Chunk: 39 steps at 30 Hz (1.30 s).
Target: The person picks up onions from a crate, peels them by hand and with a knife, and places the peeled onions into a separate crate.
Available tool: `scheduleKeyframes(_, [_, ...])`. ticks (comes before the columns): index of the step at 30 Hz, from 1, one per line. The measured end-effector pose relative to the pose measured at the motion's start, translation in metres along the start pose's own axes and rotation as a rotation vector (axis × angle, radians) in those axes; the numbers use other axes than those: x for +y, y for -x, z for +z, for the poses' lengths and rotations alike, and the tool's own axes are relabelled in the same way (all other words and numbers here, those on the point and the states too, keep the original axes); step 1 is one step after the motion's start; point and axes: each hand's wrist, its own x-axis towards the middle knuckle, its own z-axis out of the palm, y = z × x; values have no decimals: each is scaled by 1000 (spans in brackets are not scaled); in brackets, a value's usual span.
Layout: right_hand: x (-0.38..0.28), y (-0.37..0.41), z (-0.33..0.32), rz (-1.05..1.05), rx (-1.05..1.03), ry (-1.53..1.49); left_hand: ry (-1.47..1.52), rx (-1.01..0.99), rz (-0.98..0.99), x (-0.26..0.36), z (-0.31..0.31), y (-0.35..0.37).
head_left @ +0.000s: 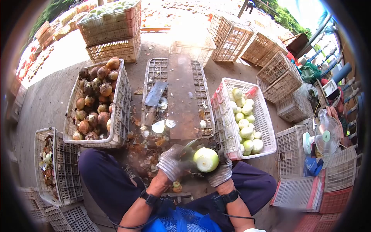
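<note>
Between my gloved hands, above my lap, is a pale green peeled onion (206,159). My right hand (221,170) holds it from the right side, fingers curled round it. My left hand (174,162), in a striped glove with dark fingers, is closed on a small knife (189,145), its blade pointing up and right beside the onion. A crate of unpeeled brown onions (121,96) stands at the left. Peeled onions lie in a white crate (270,116) at the right. A wooden board (181,96) rests across an upturned crate in front of me.
A cleaver (155,94) lies at the board's left edge. Onion skins (145,154) litter the ground. A crate of scraps (58,193) is at the lower left. Stacked crates (112,38) stand behind; a fan (326,135) is at the right. A distant person (250,5) shows at the top.
</note>
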Motion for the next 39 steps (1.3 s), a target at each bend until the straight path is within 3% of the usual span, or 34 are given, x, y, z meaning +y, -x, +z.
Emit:
scheduleKeyframes(2, [-1,-1,-4,28,7,-2,45,-23,-58,11,-1,2])
scheduleKeyframes(5, [-5,3,-9,-6,-67,188,353,40,-47,16,5,4])
scheduleKeyframes(8, [-5,8,25,-89,-142,510,483,29,-390,21,-2,5])
scheduleKeyframes(11, [-14,-5,0,-345,-247,1280,633,34,-440,4,8,6])
scheduleKeyframes(14, [-10,1,21,-382,-149,1545,399,-115,-209,6,6,6])
scheduleKeyframes(16, [-4,10,43,-453,-107,1758,402,-127,-234,4,3,9])
scheduleKeyframes(19, [-5,7,41,-604,-245,1787,384,-121,-240,7,2,9])
scheduleKeyframes(21, [-4,8,37,-663,-179,1859,355,-113,-232,11,-2,8])
scheduleKeyframes(22, [-2,9,36,-692,-145,1893,156,-62,-113,3,-1,7])
scheduleKeyframes(26, [2,13,32,-559,2,1745,273,10,-159,7,-1,9])
scheduleKeyframes(28, [3,17,31,-489,15,1582,48,-6,58,9,-1,8])
scheduleKeyframes(30, [5,21,29,-559,80,1671,-144,-5,256,11,-1,7])
scheduleKeyframes(36, [1,31,38,-764,78,1740,141,27,-28,29,14,8])
scheduleKeyframes(39, [-3,28,28,-893,52,1729,93,-1,-139,11,15,6])
